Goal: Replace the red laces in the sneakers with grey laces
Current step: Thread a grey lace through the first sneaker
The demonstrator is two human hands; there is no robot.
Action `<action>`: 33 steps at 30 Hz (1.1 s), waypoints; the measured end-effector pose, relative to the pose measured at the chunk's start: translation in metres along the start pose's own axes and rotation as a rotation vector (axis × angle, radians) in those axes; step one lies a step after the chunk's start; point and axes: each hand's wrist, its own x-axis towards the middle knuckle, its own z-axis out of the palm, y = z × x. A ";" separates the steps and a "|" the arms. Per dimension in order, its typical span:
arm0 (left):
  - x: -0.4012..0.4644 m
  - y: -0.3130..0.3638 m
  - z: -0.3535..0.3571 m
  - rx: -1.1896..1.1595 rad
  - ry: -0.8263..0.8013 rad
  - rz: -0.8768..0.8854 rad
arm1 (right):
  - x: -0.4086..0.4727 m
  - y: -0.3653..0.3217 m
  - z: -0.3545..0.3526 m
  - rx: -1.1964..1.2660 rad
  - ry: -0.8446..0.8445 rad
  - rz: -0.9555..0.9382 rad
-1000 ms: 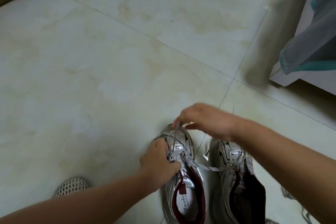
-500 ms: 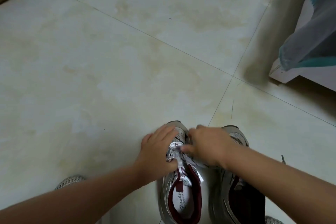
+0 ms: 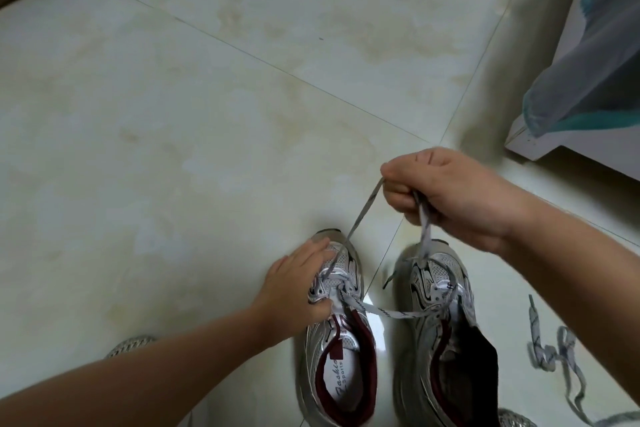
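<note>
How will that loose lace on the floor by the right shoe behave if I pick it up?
The loose lace is probably floppy: it lies in crumpled loops on the floor. It looks flat and thin, so likely very light. It may dangle and snag, since its length trails off towards the frame's edge.

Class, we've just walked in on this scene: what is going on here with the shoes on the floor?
A person is lacing a pair of silver sneakers standing side by side on the tiled floor. The left hand presses down on the left sneaker near its eyelets. The right hand, raised above the toes, grips the grey lace and pulls it taut from the lowest eyelets. The lace's other end trails across the right sneaker. Another loose grey lace lies on the floor to the right.
</note>
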 end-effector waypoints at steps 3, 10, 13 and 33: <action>0.005 0.011 -0.007 -0.041 -0.009 -0.017 | -0.003 0.004 0.009 -0.084 0.015 0.040; 0.026 0.083 -0.084 -0.771 0.015 -0.156 | -0.003 0.053 0.019 -0.563 0.058 0.266; 0.031 0.093 -0.114 -0.980 0.114 -0.164 | -0.023 0.078 0.029 -0.792 -0.220 0.449; -0.054 0.179 -0.183 -0.794 0.200 -0.057 | -0.109 -0.078 0.022 0.488 0.182 0.008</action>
